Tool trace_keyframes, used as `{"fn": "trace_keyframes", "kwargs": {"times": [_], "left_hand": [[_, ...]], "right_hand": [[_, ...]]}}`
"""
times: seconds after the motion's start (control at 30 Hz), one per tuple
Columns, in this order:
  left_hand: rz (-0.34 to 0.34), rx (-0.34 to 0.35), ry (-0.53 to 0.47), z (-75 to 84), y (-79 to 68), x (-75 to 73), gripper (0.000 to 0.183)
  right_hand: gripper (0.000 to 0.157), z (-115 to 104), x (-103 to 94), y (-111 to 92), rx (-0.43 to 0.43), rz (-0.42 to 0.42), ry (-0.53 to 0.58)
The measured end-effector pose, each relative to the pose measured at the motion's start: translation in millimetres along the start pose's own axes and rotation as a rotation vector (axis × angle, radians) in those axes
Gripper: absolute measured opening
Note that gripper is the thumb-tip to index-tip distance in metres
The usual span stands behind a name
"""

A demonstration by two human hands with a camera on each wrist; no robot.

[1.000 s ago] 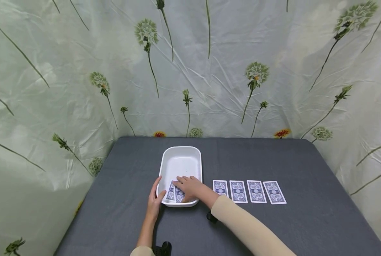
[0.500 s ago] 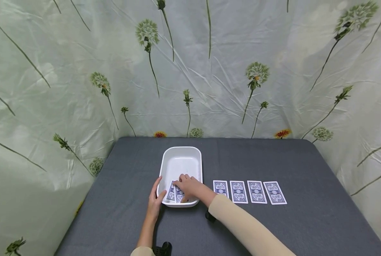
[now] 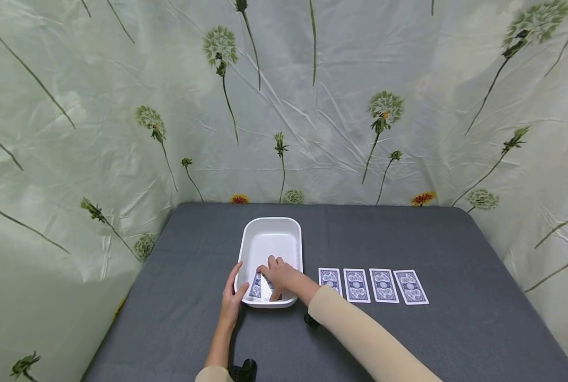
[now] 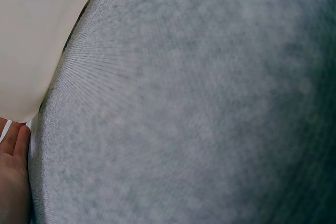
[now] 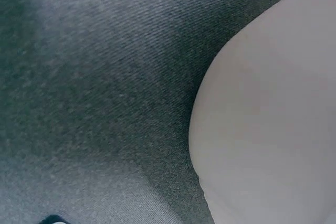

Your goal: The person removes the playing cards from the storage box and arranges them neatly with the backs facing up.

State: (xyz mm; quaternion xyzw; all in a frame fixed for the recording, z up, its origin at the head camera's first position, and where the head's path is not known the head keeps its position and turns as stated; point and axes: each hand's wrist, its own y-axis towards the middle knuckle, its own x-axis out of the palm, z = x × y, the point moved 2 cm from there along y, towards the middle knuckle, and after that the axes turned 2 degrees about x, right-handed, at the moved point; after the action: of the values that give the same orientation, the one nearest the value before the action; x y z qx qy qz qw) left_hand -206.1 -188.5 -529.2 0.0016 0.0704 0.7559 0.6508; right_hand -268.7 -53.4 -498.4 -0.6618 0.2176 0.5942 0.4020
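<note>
A white tray [image 3: 270,241] stands on the grey table, with playing cards at its near end. My left hand [image 3: 230,302] holds the tray's near-left corner, thumb at the rim and fingers along the outer side. Inside the tray, my right hand [image 3: 281,277] pinches a playing card [image 3: 265,292] between thumb and fingers; the hand covers part of it. To its left lies another blue-backed playing card [image 3: 255,287]. In the left wrist view, the left hand [image 4: 14,177] touches the pale tray wall [image 4: 42,35]. The right wrist view hardly shows the right hand.
Several blue-backed playing cards, among them the rightmost card [image 3: 411,287], lie in a row right of the tray; the right forearm partly covers the first. Behind the grey table [image 3: 408,345] hangs a flowered curtain [image 3: 312,132].
My right fingers have curled and drawn in. The card under them shows more white and less blue pattern than before. The left hand and tray stay in place.
</note>
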Motion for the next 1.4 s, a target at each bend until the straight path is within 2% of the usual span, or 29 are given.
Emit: {"fn": "trace_keyframes", "kwargs": {"times": [0.2, 0.37, 0.5, 0.63, 0.77, 0.93, 1.1, 1.2, 1.4], "left_hand": [[0.015, 0.014, -0.004, -23.5, 5.6, -2.3, 0.054], [0.016, 0.031, -0.013, -21.4, 6.1, -2.7, 0.054], [0.004, 0.009, -0.024, -18.2, 6.8, -3.3, 0.055], [-0.007, 0.002, -0.028, -4.0, 3.1, -1.3, 0.055], [-0.001, 0.001, -0.032, 6.6, -1.1, 0.3, 0.054], [0.013, -0.012, -0.034, 9.2, -3.1, 0.2, 0.055], [0.01, -0.018, -0.062, 7.5, -1.9, 0.3, 0.056], [0.012, -0.02, -0.065, 6.6, -1.4, 0.1, 0.056], [0.01, -0.006, -0.073, 8.2, -2.2, 0.8, 0.056]], "right_hand": [[0.063, -1, -2.7, -9, -0.039, 0.029, 0.101], [0.065, 3, -1.3, -14, -0.063, 0.085, 0.088], [0.071, 5, -4.1, -19, -0.11, 0.165, 0.047], [0.075, 9, -12.6, -26, -0.151, 0.226, 0.08], [0.078, 20, -24.4, -36, -0.183, 0.229, 0.134], [0.08, 41, -35.0, -56, -0.169, 0.206, 0.219], [0.081, 72, -38.2, -82, -0.138, 0.239, 0.309], [0.082, 94, -35.8, -99, -0.121, 0.276, 0.322], [0.083, 141, -18.4, -134, -0.007, 0.269, 0.313]]}}
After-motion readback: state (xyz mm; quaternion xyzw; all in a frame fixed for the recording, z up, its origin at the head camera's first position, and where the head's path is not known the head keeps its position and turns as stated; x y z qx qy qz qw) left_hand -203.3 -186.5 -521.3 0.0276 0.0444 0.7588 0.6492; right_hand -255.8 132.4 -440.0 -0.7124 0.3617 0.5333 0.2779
